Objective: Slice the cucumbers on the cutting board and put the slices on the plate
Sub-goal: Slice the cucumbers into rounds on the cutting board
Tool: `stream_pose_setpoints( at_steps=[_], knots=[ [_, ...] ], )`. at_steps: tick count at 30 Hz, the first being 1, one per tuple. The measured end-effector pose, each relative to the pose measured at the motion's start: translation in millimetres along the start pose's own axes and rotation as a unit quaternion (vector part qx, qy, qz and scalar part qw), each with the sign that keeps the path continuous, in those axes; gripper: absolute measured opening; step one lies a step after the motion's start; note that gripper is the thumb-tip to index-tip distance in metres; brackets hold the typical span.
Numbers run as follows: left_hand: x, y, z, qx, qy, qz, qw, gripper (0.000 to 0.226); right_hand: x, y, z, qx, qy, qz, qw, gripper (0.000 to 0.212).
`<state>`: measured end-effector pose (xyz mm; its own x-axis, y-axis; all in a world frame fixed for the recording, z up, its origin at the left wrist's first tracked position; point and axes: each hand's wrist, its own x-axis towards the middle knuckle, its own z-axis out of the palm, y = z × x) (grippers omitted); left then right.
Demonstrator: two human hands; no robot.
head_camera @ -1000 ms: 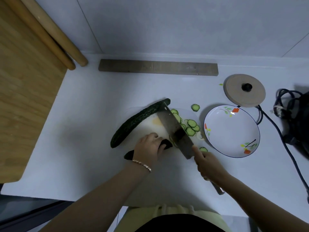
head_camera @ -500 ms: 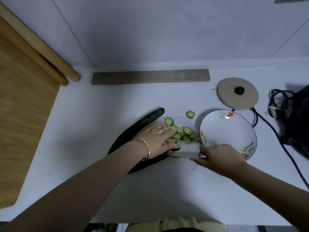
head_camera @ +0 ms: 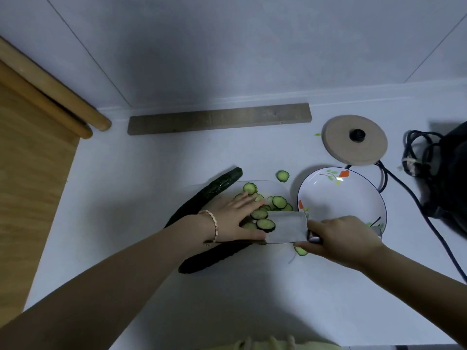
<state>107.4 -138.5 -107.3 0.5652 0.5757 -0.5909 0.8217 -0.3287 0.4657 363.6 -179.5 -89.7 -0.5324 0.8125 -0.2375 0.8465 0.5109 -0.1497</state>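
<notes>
1. The whole cucumber (head_camera: pixel 202 198) lies on the surface (head_camera: pixel 121 198) at the board's (head_camera: pixel 276 188) 9 o'clock edge. Its long axis runs from 8 to 2 o'clock, with the far tip at 2. It is uncut and best left there for now.
2. The cut cucumber (head_camera: pixel 214 258) lies nearer the person on a flatter line, between 2 and 3 o'clock. Its cut end is hidden under the wrist and blade.
3. The left hand (head_camera: pixel 235 215) is open, fingers straight and flat, pressed against the slices (head_camera: pixel 262 219) from 9 o'clock, with the thumb at the blade's edge. I judge it should sweep low and slowly, so the rounds slide rather than roll.
4. The slices sit in a heap on the board; a few already overlap the blade. A stray slice (head_camera: pixel 283 176) lies off the board at 12 o'clock, and another sits just under the right hand; both need collecting later.
5. The knife (head_camera: pixel 285 228) lies flat on the board, long axis from 9 to 3 o'clock, handle at 3. Kept flush, it lets the slices ride on; it should be lifted level.
6. The right hand (head_camera: pixel 341 238) is curled tightly round the handle.
7. The plate (head_camera: pixel 379 205) sits at 3 o'clock of the heap, close by, with no slices in it yet.
</notes>
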Motion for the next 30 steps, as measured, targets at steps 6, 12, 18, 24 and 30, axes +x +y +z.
stream_pose_setpoints(
  at_steps=[6, 12, 18, 24, 30],
  knots=[
    [18.1, 1.3, 11.9, 0.058, 0.029, -0.001, 0.998, 0.073, -1.9, 9.8, 10.7, -0.032, 0.058, -0.029, 0.997, 0.069],
    [34.4, 10.2, 20.0, 0.067, 0.028, 0.004, 0.997, 0.067, -8.7, 12.1, -0.2, -0.045, -0.055, -0.005, 0.997, 0.053],
    [43.3, 18.7, 25.1, 0.096, 0.063, -0.041, 0.993, 0.055, -11.6, 11.1, 5.1, -0.067, -0.077, 0.008, 0.995, 0.05],
    [33.3, 2.9, 22.3, 0.106, 0.102, -0.077, 0.986, 0.056, -16.8, 0.7, 1.4, -0.072, -0.069, 0.008, 0.995, 0.057],
    [26.3, -1.1, 21.4, 0.038, 0.044, -0.035, 0.998, 0.076, -15.4, 3.3, 1.4, -0.051, 0.019, -0.016, 0.998, 0.063]
  ],
)
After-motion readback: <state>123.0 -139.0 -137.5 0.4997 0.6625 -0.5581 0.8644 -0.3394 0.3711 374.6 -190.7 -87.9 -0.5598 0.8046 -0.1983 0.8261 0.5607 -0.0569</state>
